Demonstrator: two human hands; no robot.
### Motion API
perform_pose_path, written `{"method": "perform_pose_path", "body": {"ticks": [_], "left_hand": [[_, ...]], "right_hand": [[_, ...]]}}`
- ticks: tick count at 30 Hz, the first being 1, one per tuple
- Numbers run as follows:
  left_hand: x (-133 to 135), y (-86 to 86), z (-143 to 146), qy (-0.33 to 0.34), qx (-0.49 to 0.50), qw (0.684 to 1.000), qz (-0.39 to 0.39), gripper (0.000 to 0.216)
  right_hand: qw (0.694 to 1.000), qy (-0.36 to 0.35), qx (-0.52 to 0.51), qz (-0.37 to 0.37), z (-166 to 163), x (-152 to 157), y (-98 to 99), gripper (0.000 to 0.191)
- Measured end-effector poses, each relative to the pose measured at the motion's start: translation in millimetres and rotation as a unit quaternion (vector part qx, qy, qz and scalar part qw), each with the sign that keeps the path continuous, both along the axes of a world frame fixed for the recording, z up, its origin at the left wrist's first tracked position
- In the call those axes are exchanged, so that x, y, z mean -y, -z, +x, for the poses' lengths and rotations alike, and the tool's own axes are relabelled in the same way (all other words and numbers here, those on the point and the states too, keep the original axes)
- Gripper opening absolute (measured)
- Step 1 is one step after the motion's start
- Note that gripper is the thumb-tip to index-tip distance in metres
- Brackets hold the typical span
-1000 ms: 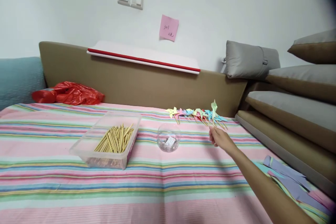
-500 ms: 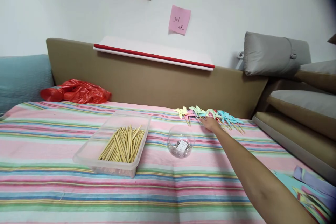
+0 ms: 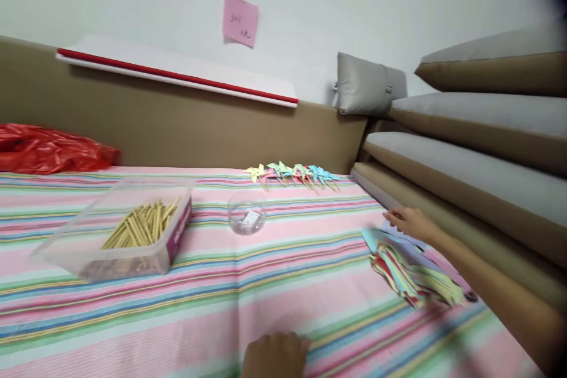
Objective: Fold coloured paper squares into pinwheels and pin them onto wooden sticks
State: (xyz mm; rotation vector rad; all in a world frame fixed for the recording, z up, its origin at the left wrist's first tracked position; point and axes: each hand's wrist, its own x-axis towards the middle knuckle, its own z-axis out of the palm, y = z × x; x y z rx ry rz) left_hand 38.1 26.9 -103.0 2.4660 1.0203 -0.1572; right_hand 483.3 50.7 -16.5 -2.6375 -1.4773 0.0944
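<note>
My right hand (image 3: 411, 222) is over the pile of coloured paper sheets (image 3: 401, 242) at the right, its fingers loosely bent and apart, with nothing visible in them. Beside the sheets lies a bunch of cut paper pieces (image 3: 398, 277) in red, yellow and green, blurred. My left hand (image 3: 276, 355) shows at the bottom edge, back up, above the striped cloth; its fingers are hidden and smeared. Several paper pinwheels (image 3: 301, 174) on sticks lie in a row at the back.
A clear plastic box (image 3: 179, 227) holds many thin wooden sticks (image 3: 144, 225) at the left. A round clear bowl (image 3: 246, 215) with small metallic bits and a white label stands mid-cloth. Stacked cushions (image 3: 469, 159) border the right side. A red plastic bag (image 3: 53, 149) lies far left.
My right hand has left the pinwheels and come back to the right, over the paper pile. My left hand has come into view at the bottom. The view has turned right.
</note>
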Motion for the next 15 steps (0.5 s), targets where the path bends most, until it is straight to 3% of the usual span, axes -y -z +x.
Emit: {"method": "perform_pose_path", "body": {"ticks": [3, 6, 10, 15], "left_hand": [[5, -11.9, -5, 0.018, -0.002, 0.999, 0.031, 0.038], [11, -20.2, -6, 0.000, -0.010, 0.998, 0.058, 0.044], [23, -23.8, -3, -0.029, -0.013, 0.995, 0.091, 0.048], [33, -22.3, -2, -0.061, -0.007, 0.992, 0.114, 0.047]], "right_hand": [[0.999, -0.037, -0.017, 0.018, 16, 72, 14.3, 0.024], [0.995, -0.072, -0.033, 0.057, 19, 113, 38.9, 0.027], [0.988, -0.095, -0.060, 0.108, 21, 126, 68.0, 0.034], [0.980, -0.100, -0.100, 0.143, 28, 116, 85.7, 0.032]]}}
